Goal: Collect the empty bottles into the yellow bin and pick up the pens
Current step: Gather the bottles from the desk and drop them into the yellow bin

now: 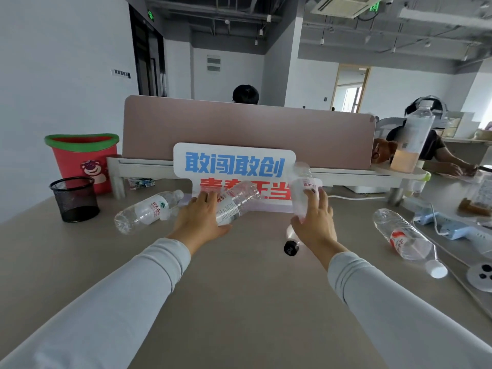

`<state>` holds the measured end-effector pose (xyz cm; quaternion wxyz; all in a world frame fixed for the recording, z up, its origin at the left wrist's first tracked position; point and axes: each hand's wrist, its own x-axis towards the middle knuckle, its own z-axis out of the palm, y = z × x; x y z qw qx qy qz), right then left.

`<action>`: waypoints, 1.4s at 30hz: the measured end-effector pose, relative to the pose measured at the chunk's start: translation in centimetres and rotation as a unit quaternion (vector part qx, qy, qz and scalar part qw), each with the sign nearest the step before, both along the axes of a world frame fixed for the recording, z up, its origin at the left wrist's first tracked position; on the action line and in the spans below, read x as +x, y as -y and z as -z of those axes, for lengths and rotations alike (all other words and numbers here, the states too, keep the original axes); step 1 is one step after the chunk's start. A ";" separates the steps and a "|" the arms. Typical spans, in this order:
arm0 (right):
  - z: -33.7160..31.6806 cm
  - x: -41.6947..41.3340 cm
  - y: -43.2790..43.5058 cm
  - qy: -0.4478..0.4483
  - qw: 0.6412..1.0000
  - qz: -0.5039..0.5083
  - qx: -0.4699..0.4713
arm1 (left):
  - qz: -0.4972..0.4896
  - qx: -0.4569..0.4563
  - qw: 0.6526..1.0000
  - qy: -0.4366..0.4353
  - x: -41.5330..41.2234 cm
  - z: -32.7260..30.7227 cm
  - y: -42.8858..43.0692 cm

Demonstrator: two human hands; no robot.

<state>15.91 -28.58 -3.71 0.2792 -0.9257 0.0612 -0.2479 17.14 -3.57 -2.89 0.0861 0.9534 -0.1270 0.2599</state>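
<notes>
Just in front of the sign, the left hand gripped a tilted bottle and the right hand gripped an upright bottle. Both looked light, thin and squashy, best held softly round the middle.

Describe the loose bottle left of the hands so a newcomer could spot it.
Find the red bin with the green rim at the desk's back left; a black mesh cup stands before it. Right of that cup a clear bottle lies on its side, cap pointing right. Only its label carries a green logo.
</notes>
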 end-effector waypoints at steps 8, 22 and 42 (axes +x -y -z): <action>-1.4 -0.2 -13.7 0.051 0.970 -0.239 -0.016 | -0.112 -0.063 0.992 0.007 -4.4 -1.4 -11.1; 1.5 -3.6 -46.7 0.046 0.850 -0.524 -0.034 | -0.403 -0.119 0.907 0.014 -18.6 -0.3 -38.9; 6.0 -9.4 -73.0 0.005 0.786 -0.594 -0.171 | -0.531 -0.105 0.840 -0.025 -30.5 6.4 -56.8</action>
